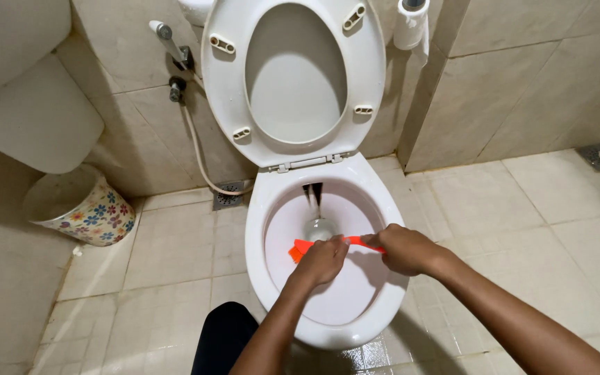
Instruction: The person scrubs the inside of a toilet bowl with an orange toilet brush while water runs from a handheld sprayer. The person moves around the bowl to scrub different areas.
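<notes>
Nearest, a dark knee (222, 337) rests just short of the toilet bowl (262, 243), on wet floor tiles (175, 278). Over the bowl, the left hand (321, 262) is closed on the orange brush (301, 248) near its bristled head, and the right hand (406, 248) is closed around the brush's handle end above the bowl's right rim. Behind the bowl the seat (227, 76) stands raised. Left of the bowl sit a flowered bin (95, 212) and a floor drain (228, 196); a spray hose (199, 149) hangs on the wall there.

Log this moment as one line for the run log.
left hand: on orange brush | right hand: grips brush handle | place: inside toilet bowl | seat: up
</notes>
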